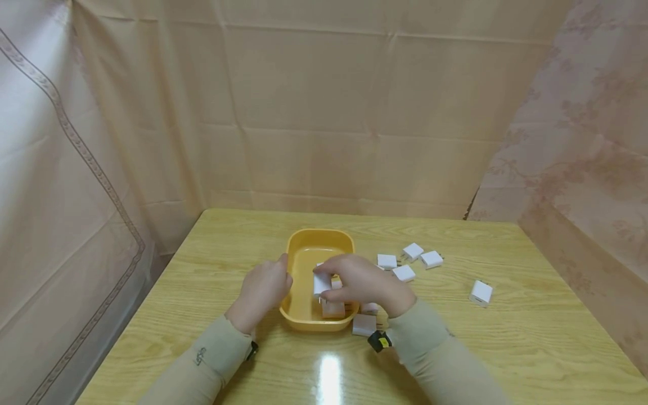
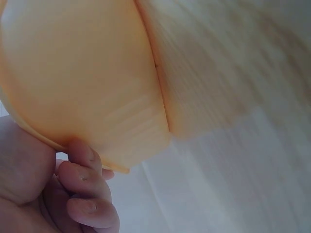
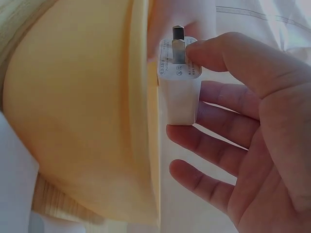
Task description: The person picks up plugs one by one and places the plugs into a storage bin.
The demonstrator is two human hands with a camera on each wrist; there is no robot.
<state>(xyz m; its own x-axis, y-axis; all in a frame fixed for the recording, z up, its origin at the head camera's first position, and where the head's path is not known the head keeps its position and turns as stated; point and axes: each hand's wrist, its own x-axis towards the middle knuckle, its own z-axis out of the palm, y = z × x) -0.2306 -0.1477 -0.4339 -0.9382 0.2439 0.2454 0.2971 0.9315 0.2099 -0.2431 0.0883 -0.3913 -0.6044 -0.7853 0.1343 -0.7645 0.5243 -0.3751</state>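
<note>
A yellow plastic basin stands on the wooden table, with several white plug chargers in its near right part. My left hand grips the basin's left rim; in the left wrist view its fingers curl at the rim, next to the wall. Over the basin, my right hand holds one white charger between thumb and fingers. The right wrist view shows that charger with its metal prongs upward, beside the basin's rim.
Several more white chargers lie right of the basin, among them one in a loose group and one farther right. Another charger lies by the basin's near right corner. Beyond the wooden table hangs a beige curtain.
</note>
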